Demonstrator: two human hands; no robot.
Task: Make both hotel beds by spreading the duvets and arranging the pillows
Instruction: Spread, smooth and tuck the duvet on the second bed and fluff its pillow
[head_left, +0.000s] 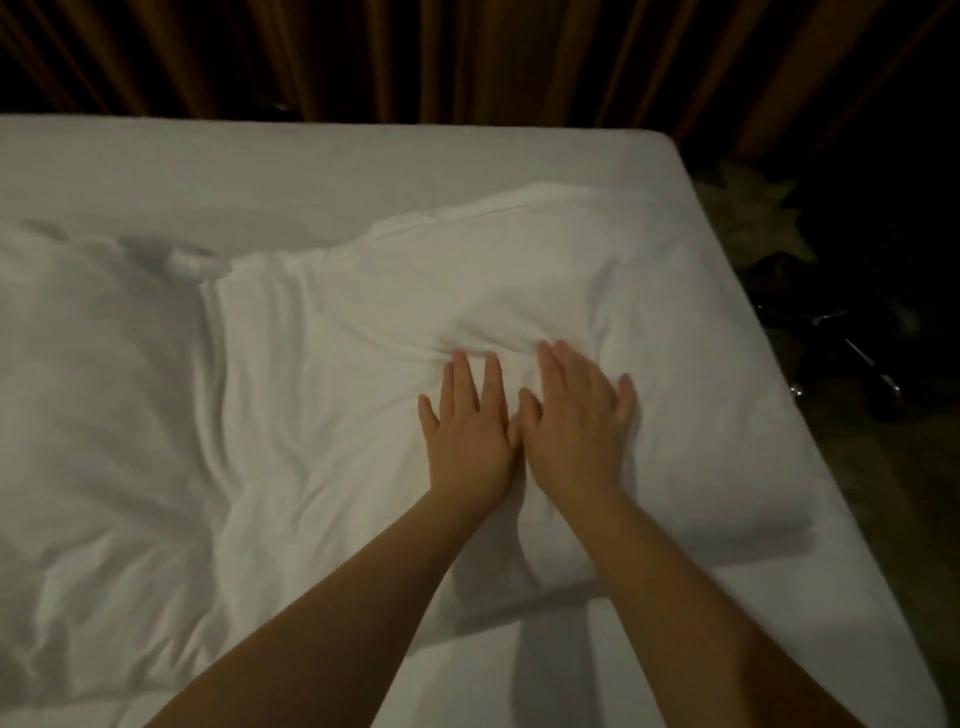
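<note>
A white duvet (332, 395) lies rumpled across the white bed (363, 161), bunched into folds at the left and puffed up at the right. My left hand (467, 431) and my right hand (576, 415) lie side by side, flat on the duvet's right part, fingers straight and pointing away from me. The fabric wrinkles just beyond the fingertips. A small knotted lump of cloth (192, 262) sticks up at the left. I cannot tell a pillow apart from the bedding.
The bed's far edge meets a brown pleated curtain (467, 57). Past the bed's right edge, the dark floor holds a leaf-patterned area (753, 218) and shiny dark objects (852, 358).
</note>
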